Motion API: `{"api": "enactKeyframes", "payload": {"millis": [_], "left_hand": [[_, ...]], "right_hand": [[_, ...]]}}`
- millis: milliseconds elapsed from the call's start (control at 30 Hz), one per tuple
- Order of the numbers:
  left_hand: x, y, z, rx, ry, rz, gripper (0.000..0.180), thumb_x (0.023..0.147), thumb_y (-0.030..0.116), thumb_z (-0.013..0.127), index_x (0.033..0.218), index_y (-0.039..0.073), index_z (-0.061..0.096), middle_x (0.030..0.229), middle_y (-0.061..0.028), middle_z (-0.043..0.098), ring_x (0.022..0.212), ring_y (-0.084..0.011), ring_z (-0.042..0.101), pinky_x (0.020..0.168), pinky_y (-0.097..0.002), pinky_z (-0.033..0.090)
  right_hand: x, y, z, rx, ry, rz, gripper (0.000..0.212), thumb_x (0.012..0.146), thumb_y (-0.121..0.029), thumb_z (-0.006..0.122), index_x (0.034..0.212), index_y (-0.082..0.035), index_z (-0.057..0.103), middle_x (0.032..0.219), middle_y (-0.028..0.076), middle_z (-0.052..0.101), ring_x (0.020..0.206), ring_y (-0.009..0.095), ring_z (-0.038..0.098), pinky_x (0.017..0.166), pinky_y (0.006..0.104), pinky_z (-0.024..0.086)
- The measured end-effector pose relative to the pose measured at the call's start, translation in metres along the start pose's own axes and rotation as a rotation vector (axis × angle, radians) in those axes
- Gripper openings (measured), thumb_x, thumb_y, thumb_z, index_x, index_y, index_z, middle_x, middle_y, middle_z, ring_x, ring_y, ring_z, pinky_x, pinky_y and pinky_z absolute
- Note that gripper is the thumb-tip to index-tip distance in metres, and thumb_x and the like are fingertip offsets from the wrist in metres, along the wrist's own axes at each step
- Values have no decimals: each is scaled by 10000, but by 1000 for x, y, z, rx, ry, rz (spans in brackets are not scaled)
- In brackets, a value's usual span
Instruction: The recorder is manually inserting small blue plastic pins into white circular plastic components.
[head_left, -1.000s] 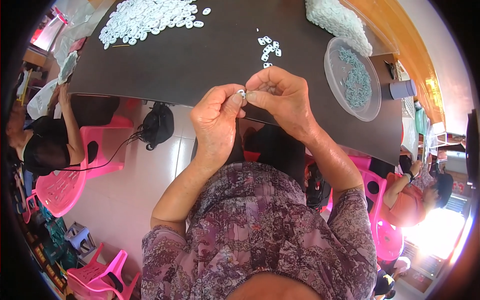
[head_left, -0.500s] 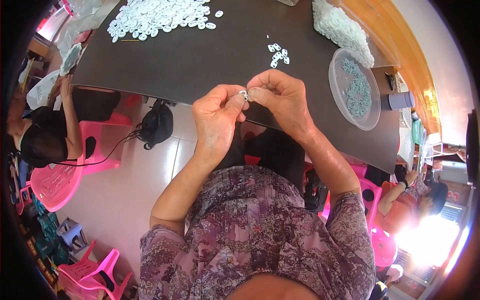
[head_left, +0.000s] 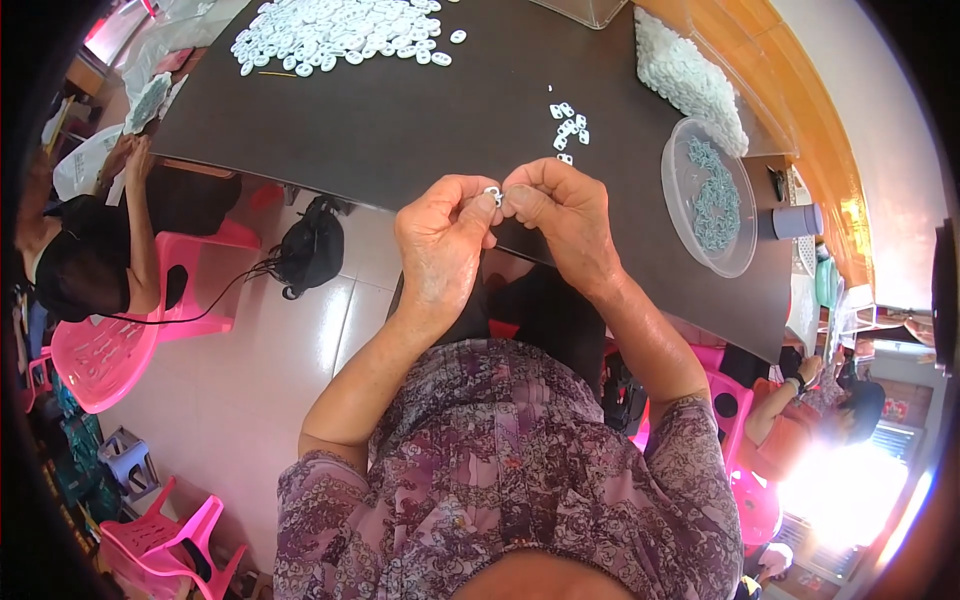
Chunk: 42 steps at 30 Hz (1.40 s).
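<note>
Close together over the near table edge, both my hands are closed in pinches. Between thumb and forefinger my left hand grips a small white plastic piece with a hole in it. My right hand pinches right beside that piece; its fingertips hide whatever is between them. Just beyond lies a small group of white pieces. To the right, a round clear plastic tray holds many tiny grey-green parts. A big pile of white oval pieces with holes covers the far left of the table.
On the dark table, a heap of small white parts stands behind the tray, near a purple-grey cylinder. Another person's hands are at the left end. Pink chairs and a black bag are left of me.
The view has shifted a little, so the table things sit lower in it. My hands keep their pinches at the white piece, with only a slight shift of the fingers.
</note>
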<state>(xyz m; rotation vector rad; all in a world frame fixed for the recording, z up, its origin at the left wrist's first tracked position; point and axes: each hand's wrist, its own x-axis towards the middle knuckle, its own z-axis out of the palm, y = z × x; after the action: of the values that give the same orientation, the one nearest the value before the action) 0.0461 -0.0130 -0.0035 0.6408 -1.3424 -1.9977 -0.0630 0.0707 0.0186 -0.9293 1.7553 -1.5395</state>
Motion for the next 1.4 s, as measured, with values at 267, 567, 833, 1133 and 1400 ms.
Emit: {"api": "enactKeyframes", "payload": {"millis": [267,567,833,1133,1400], "left_hand": [[-2,-1,0,86,-3,11,104,874,21,547,918,-46,614,790,-40,608,675,-67,553,554,-182,461],[-4,0,-1,31,18,-4,95,877,25,544,894,-36,616,778,-28,603,653,-56,532,546,-173,444],[-5,-3,1,71,29,27,93,877,28,545,884,-32,616,774,-22,601,646,-50,529,539,-170,440],[-2,-12,1,257,91,214,84,871,36,559,881,-20,622,735,-18,597,597,-49,519,509,-173,425],[2,-2,-1,18,69,35,91,868,42,567,888,-25,624,733,-24,610,544,-49,511,482,-163,399]], "right_hand": [[-2,5,3,-84,27,-62,63,828,-28,549,851,20,582,731,16,599,679,53,528,616,200,427],[-3,3,12,-68,68,-46,80,854,-45,537,817,21,562,722,10,577,676,57,525,620,205,433],[-4,10,14,-85,83,-92,84,860,-40,532,811,24,556,723,16,569,678,63,518,621,216,439],[2,17,22,-323,162,-209,120,878,-65,493,802,23,523,694,85,573,665,130,558,607,284,463],[1,0,13,-98,55,-88,104,871,-49,510,834,26,570,749,27,592,689,79,536,656,236,448]]}}
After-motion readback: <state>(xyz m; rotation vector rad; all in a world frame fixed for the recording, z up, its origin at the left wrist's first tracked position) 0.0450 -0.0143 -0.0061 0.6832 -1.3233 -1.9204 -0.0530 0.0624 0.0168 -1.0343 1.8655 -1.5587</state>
